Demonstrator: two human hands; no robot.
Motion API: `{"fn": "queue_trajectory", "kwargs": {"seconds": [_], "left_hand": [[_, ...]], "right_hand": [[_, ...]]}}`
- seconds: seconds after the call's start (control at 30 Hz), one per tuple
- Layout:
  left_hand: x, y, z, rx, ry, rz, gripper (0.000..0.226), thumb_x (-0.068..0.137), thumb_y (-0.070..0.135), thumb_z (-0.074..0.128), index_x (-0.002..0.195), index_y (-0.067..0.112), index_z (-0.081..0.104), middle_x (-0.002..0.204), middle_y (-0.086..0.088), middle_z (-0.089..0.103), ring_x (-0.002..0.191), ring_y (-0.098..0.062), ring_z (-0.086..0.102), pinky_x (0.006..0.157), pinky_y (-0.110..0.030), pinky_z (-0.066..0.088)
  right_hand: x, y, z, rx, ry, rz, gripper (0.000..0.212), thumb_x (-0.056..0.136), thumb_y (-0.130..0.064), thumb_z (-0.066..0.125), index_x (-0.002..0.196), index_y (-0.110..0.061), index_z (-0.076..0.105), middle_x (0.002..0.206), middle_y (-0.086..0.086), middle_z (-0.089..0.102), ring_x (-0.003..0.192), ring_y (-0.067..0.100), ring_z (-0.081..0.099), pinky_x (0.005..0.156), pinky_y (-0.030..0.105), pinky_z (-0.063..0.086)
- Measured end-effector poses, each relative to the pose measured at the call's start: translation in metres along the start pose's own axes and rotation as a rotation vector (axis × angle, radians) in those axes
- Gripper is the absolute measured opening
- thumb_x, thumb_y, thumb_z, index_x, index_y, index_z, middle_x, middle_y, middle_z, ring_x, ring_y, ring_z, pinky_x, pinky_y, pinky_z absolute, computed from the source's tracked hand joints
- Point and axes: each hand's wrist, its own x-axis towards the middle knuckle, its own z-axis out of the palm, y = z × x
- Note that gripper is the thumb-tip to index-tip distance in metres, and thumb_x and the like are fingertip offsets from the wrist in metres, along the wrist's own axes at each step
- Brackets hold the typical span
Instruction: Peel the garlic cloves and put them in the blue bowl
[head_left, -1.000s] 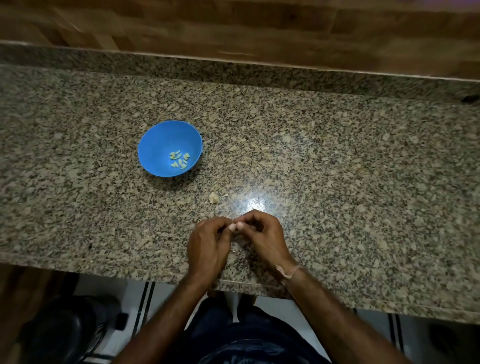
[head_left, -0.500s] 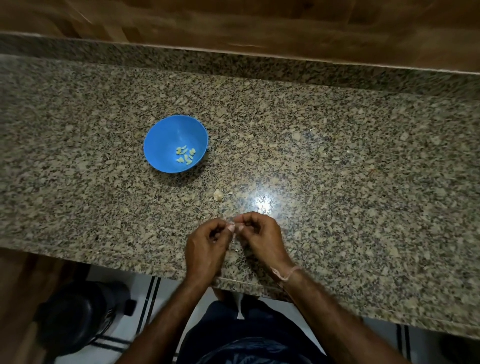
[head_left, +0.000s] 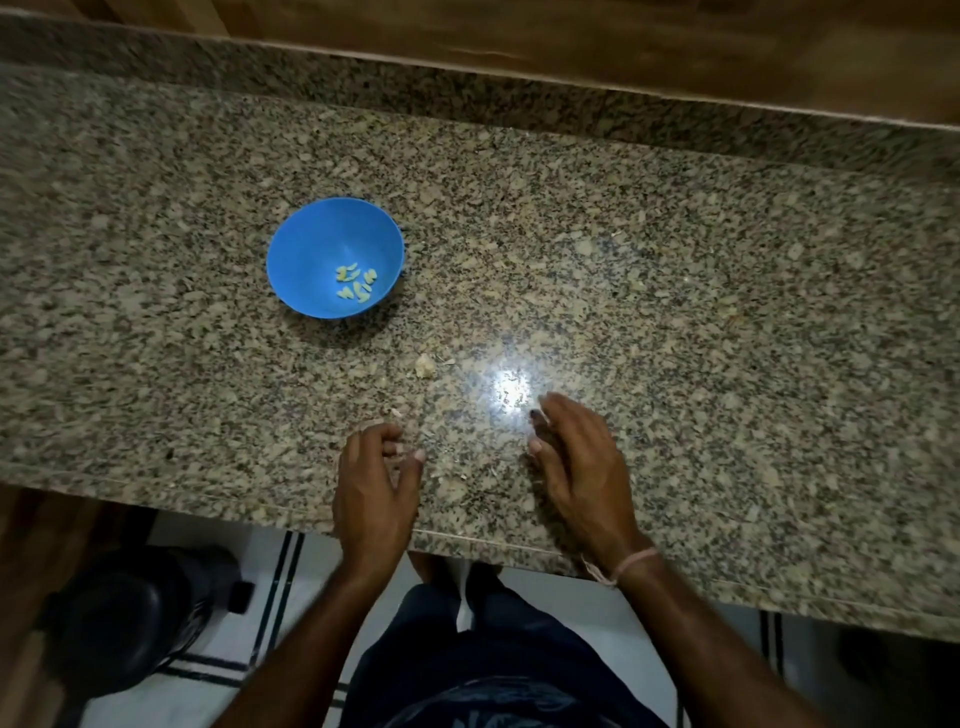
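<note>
Hands parted: left hand fingers curled, contents unclear; right hand loose-fingered above countertop.

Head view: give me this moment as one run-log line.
left hand: curled, contents unclear | right hand: open, over counter | blue bowl: holds peeled cloves | garlic piece: on counter

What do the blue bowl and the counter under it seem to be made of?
The blue bowl is probably plastic: even, matte blue colour and a thin rim. The counter looks like polished granite: beige, grey and black speckles, with a bright reflection of a light on its surface.
</note>
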Motion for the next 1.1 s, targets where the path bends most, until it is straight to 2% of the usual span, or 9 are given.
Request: {"fn": "queue_trajectory", "kwargs": {"seconds": [0.1,0.23,0.47,0.57,0.63,0.77,0.87,0.97,1.1], "left_hand": [[-0.023,-0.002,0.011,0.151,-0.04,0.129,0.043,0.096,0.04,0.069,0.131,0.017,0.057,0.119,-0.003,0.056,0.111,-0.022,0.049,0.086,-0.037,0.039],[-0.015,0.009,0.022,0.216,-0.077,0.181,0.052,0.092,0.045,0.073,0.131,0.016,0.055,0.119,-0.006,0.057,0.11,-0.027,0.052,0.09,-0.046,0.044],[-0.006,0.008,0.014,0.003,-0.083,0.125,0.034,0.097,0.024,0.07,0.127,0.018,0.057,0.119,0.001,0.055,0.109,-0.021,0.057,0.082,-0.038,0.048],[-0.019,-0.009,0.003,0.023,-0.076,0.135,0.032,0.096,0.026,0.072,0.124,0.019,0.058,0.115,0.005,0.052,0.105,-0.019,0.056,0.08,-0.038,0.049],[-0.024,-0.013,0.001,0.049,-0.064,0.131,0.031,0.094,0.026,0.075,0.12,0.021,0.059,0.109,0.007,0.053,0.101,-0.017,0.054,0.077,-0.036,0.046],[-0.015,0.001,0.008,0.089,-0.071,0.142,0.029,0.088,0.026,0.079,0.111,0.024,0.062,0.097,0.016,0.048,0.094,-0.009,0.045,0.074,-0.031,0.035],[-0.006,0.013,0.015,0.069,-0.115,0.143,0.026,0.09,0.025,0.077,0.11,0.025,0.061,0.097,0.015,0.051,0.093,-0.011,0.051,0.072,-0.031,0.037],[0.0,0.019,0.02,0.014,-0.149,0.196,0.03,0.092,0.021,0.075,0.119,0.022,0.062,0.107,0.009,0.056,0.1,-0.015,0.057,0.072,-0.03,0.043],[0.011,0.031,0.03,0.015,-0.223,0.264,0.056,0.09,0.022,0.08,0.139,0.016,0.055,0.127,-0.002,0.053,0.112,-0.017,0.054,0.079,-0.032,0.051]], "right_hand": [[-0.009,0.029,-0.014,-0.304,-0.083,0.115,0.076,0.108,-0.06,0.027,0.168,-0.019,0.007,0.176,0.001,-0.001,0.162,0.015,-0.007,0.132,0.044,-0.001],[-0.008,0.025,-0.001,-0.564,-0.263,0.098,0.083,0.104,-0.069,0.0,0.165,-0.016,-0.015,0.172,0.005,-0.024,0.159,0.024,-0.025,0.129,0.055,-0.008],[0.001,-0.017,0.043,-0.495,-0.38,-0.145,0.079,0.108,-0.065,0.01,0.167,-0.015,-0.005,0.174,0.002,-0.019,0.159,0.021,-0.023,0.128,0.06,-0.003],[-0.008,-0.003,0.026,-0.469,-0.344,-0.022,0.078,0.108,-0.065,0.013,0.165,-0.02,-0.017,0.17,-0.001,-0.03,0.157,0.018,-0.028,0.128,0.056,-0.013],[-0.021,0.014,0.014,-0.541,-0.336,0.008,0.078,0.109,-0.064,0.013,0.165,-0.018,-0.017,0.171,0.0,-0.029,0.158,0.021,-0.026,0.127,0.06,-0.011],[-0.025,0.012,0.028,-0.608,-0.356,-0.064,0.078,0.109,-0.062,0.016,0.167,-0.017,-0.009,0.174,0.001,-0.019,0.16,0.027,-0.018,0.126,0.065,-0.004],[-0.008,-0.01,0.046,-0.571,-0.378,-0.141,0.076,0.11,-0.061,0.018,0.167,-0.017,-0.007,0.174,0.001,-0.018,0.16,0.026,-0.02,0.126,0.065,-0.006],[0.001,-0.015,0.041,-0.42,-0.377,-0.155,0.072,0.11,-0.06,0.013,0.167,-0.02,-0.006,0.174,-0.001,-0.017,0.159,0.02,-0.022,0.129,0.058,-0.005],[-0.01,-0.005,0.018,-0.162,-0.221,0.035,0.069,0.11,-0.054,0.023,0.168,-0.026,-0.002,0.175,-0.008,-0.009,0.16,0.007,-0.014,0.13,0.036,-0.003]]}}
